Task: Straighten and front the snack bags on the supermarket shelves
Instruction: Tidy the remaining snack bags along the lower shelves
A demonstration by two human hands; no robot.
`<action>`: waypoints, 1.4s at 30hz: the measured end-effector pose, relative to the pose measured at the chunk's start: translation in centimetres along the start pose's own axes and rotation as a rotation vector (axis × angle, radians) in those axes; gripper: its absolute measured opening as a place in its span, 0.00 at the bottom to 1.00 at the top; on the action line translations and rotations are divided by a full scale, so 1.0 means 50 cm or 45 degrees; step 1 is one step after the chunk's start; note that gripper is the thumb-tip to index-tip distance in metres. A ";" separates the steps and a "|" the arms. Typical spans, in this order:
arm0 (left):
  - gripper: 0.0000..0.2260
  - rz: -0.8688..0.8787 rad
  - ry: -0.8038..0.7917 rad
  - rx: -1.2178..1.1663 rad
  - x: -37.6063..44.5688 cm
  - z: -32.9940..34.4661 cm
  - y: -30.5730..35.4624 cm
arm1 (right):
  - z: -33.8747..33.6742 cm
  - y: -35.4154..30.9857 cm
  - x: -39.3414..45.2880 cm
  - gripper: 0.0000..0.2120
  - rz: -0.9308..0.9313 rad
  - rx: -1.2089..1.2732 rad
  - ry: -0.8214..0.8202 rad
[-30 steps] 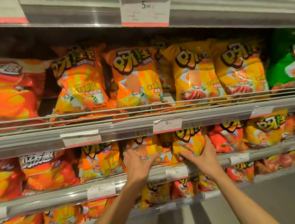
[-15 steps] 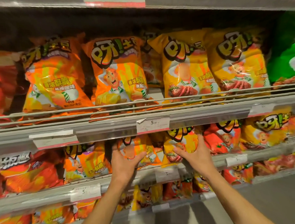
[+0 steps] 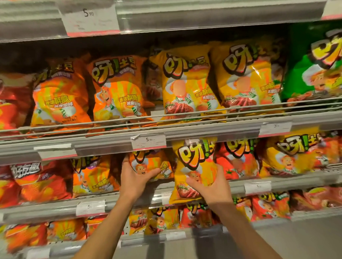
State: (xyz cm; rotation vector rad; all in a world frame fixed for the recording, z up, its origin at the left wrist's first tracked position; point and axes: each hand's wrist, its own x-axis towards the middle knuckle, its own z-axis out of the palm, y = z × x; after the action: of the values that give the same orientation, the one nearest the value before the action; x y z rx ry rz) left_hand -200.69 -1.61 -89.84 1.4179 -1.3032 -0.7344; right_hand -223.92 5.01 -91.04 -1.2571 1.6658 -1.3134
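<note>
Both hands work on the middle shelf [image 3: 305, 182]. My right hand [image 3: 211, 184] grips a yellow snack bag [image 3: 195, 163] by its lower part; the bag stands upright and its bottom hangs over the shelf's front rail. My left hand [image 3: 137, 177] holds an orange snack bag [image 3: 150, 163] just left of it, thumb across the bag's front, with the bag leaning back inside the shelf. Red bags [image 3: 236, 159] and another yellow bag [image 3: 296, 153] stand to the right.
The upper shelf [image 3: 215, 131] carries orange [image 3: 115, 90], yellow [image 3: 185, 83] and green [image 3: 320, 64] bags behind a wire rail. Price tags [image 3: 148, 142] hang on the shelf edges. A lower shelf [image 3: 171, 235] holds more bags. Red bags [image 3: 39, 180] fill the left side.
The yellow bag has come forward and down out of the row in my right hand, now overhanging the rail. My left hand has shifted its hold on the orange bag. The camera tilted up.
</note>
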 end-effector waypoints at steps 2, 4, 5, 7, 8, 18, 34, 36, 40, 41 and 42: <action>0.40 -0.016 -0.044 0.028 -0.011 0.019 0.012 | -0.016 0.018 -0.020 0.49 0.028 0.022 -0.027; 0.36 -0.053 -0.076 0.065 -0.022 0.047 0.019 | -0.035 0.043 -0.045 0.46 0.043 0.006 0.010; 0.34 -0.065 -0.075 0.076 -0.027 0.063 0.023 | -0.047 0.055 -0.057 0.45 0.052 -0.013 0.041; 0.30 -0.061 -0.063 0.096 -0.035 0.099 0.036 | -0.076 0.076 -0.074 0.41 0.063 -0.065 0.084; 0.28 -0.055 -0.064 0.105 -0.039 0.118 0.044 | -0.092 0.084 -0.079 0.40 0.062 -0.084 0.095; 0.28 -0.021 -0.162 0.154 -0.063 0.226 0.056 | -0.185 0.152 -0.122 0.37 0.189 -0.049 0.271; 0.16 0.246 -0.285 0.582 -0.093 0.030 -0.047 | -0.004 0.041 -0.178 0.44 0.012 -0.117 -0.024; 0.17 0.316 -0.171 0.738 -0.109 -0.033 -0.080 | 0.037 0.012 -0.178 0.44 -0.035 -0.245 -0.104; 0.22 0.409 -0.121 1.125 -0.128 -0.137 -0.131 | 0.122 -0.043 -0.172 0.44 -0.084 -0.295 -0.140; 0.24 0.415 -0.164 1.226 -0.131 -0.152 -0.137 | 0.144 -0.057 -0.163 0.45 -0.063 -0.316 -0.176; 0.25 0.417 -0.208 1.310 -0.133 -0.161 -0.142 | 0.166 -0.070 -0.152 0.46 -0.044 -0.348 -0.204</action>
State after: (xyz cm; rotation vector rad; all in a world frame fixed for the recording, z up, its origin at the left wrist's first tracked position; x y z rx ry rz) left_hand -192.47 6.12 -95.52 1.8539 -2.1322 0.1097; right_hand -213.03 9.40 -90.40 -1.5127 1.7564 -0.9985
